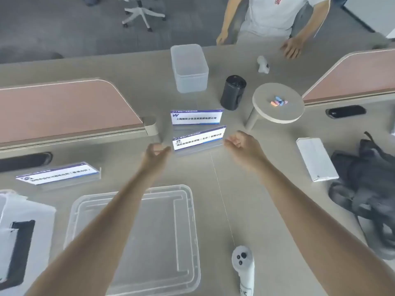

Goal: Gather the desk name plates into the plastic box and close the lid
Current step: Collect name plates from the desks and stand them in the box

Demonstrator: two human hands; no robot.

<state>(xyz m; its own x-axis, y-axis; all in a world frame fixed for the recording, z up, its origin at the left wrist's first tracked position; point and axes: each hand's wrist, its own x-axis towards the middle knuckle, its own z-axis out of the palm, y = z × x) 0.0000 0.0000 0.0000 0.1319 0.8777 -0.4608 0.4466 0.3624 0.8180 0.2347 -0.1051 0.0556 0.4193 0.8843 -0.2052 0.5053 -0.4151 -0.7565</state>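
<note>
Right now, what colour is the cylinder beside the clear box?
Black, glossy cylinder, seen in the head view, right of the clear box.

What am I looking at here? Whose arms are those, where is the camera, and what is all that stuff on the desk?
There is no machine here. A person wears a camera on the head, so this single picture looks down along their own bare arms. The left hand and right hand reach toward either end of the nearest name plate; both are empty, and whether they touch it is too blurred to tell. A second name plate stands just behind, a third name plate off to the left. The clear plastic box sits farther back, its lid flat under the arms. A black cylinder and a white controller also lie on the desk. Another person sits opposite.
</note>
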